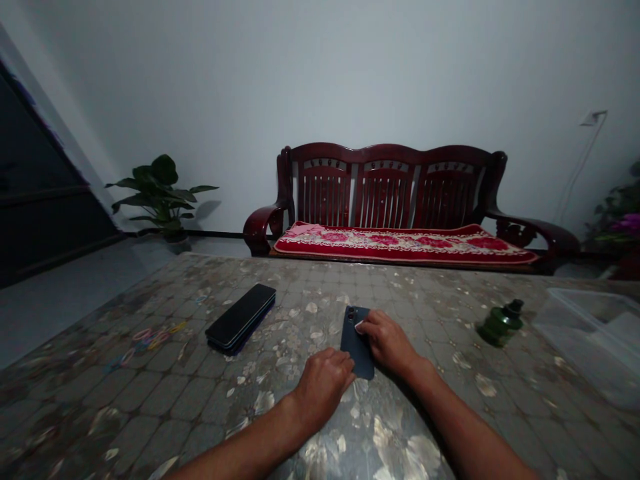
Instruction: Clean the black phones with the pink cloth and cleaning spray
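A dark blue smartphone (358, 357) lies back up on the table, its camera lenses at the far end. My left hand (325, 380) is closed at its near left edge, fingers curled against the phone. Over the phone's upper right part, my right hand (387, 339) is closed in a pinch. Between its fingertips shows a small white piece (359, 327), perhaps cloth or tissue, touching the phone's back; most of it is hidden. To the left lies a stack of phones (243, 319), the top one with its dark screen up.
Several coloured rubber-band-like loops (150, 339) lie on the patterned tabletop (280, 400) at the left. A green bottle with a black top (500, 325) stands at the right, beside a clear plastic box (575, 333). Behind the table is a wooden bench (385, 193).
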`<state>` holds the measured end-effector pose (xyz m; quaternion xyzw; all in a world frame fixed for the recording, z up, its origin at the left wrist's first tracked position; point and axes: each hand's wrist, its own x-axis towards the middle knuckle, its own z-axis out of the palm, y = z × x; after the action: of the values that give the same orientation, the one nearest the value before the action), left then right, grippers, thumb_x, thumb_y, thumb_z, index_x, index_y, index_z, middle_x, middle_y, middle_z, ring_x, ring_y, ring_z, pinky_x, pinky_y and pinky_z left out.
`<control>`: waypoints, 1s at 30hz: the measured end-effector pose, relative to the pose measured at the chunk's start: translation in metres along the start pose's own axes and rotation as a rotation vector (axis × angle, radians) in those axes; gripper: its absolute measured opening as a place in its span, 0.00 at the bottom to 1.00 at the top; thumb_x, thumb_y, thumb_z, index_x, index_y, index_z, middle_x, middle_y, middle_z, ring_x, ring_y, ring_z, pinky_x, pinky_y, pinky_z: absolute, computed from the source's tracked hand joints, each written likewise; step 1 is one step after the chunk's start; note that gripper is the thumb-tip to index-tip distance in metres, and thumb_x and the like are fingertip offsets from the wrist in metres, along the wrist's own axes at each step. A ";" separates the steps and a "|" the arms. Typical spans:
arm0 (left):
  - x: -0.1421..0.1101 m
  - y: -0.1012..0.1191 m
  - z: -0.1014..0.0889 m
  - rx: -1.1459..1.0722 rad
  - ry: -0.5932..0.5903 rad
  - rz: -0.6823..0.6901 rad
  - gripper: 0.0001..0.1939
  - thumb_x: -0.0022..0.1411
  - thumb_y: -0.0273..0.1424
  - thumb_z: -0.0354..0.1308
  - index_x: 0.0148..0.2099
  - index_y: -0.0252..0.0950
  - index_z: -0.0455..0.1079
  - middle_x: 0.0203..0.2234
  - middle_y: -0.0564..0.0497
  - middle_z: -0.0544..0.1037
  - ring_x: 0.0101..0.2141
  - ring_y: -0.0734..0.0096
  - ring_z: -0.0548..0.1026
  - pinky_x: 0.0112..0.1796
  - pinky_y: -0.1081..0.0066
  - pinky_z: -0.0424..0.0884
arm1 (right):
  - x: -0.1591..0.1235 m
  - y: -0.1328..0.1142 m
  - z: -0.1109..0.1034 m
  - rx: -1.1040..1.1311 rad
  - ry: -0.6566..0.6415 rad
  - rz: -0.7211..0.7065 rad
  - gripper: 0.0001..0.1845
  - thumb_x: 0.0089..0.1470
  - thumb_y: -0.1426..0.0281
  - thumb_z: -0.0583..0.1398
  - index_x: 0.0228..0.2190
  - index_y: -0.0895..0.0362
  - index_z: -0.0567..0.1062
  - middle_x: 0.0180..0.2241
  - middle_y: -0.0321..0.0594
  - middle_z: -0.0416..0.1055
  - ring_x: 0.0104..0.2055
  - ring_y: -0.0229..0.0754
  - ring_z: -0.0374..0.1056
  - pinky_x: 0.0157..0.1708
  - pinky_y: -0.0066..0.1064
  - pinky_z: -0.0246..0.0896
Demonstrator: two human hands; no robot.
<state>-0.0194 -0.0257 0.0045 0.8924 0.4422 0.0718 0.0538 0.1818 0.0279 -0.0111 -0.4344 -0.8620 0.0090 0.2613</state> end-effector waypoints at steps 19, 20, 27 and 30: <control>0.044 -0.045 -0.047 -0.099 -0.074 -0.048 0.16 0.65 0.23 0.55 0.50 0.40 0.79 0.47 0.46 0.82 0.49 0.58 0.79 0.51 0.64 0.72 | -0.005 -0.003 -0.006 -0.030 0.019 0.020 0.17 0.51 0.84 0.57 0.38 0.56 0.80 0.36 0.44 0.73 0.41 0.45 0.66 0.39 0.32 0.60; 0.051 -0.050 -0.047 -0.097 -0.065 -0.007 0.19 0.64 0.21 0.55 0.53 0.40 0.77 0.50 0.46 0.81 0.53 0.57 0.77 0.54 0.63 0.70 | -0.005 -0.003 -0.006 -0.030 0.020 0.014 0.17 0.51 0.84 0.57 0.37 0.56 0.80 0.36 0.44 0.73 0.41 0.45 0.66 0.39 0.32 0.60; 0.102 -0.067 -0.044 0.058 -0.271 0.312 0.39 0.57 0.16 0.60 0.67 0.51 0.62 0.68 0.48 0.61 0.68 0.48 0.56 0.63 0.45 0.57 | -0.010 -0.006 -0.014 0.035 0.022 -0.102 0.14 0.43 0.83 0.57 0.29 0.55 0.77 0.32 0.40 0.73 0.37 0.44 0.66 0.36 0.32 0.58; 0.119 -0.064 -0.043 0.104 -0.333 0.339 0.41 0.55 0.16 0.62 0.66 0.54 0.62 0.69 0.48 0.59 0.68 0.47 0.55 0.61 0.44 0.59 | -0.012 0.000 -0.014 0.060 0.126 -0.052 0.16 0.44 0.83 0.55 0.30 0.55 0.77 0.32 0.41 0.73 0.36 0.44 0.66 0.37 0.32 0.59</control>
<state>-0.0053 0.1088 0.0458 0.9550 0.2743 -0.0911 0.0671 0.1942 0.0158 -0.0040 -0.4036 -0.8541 0.0005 0.3280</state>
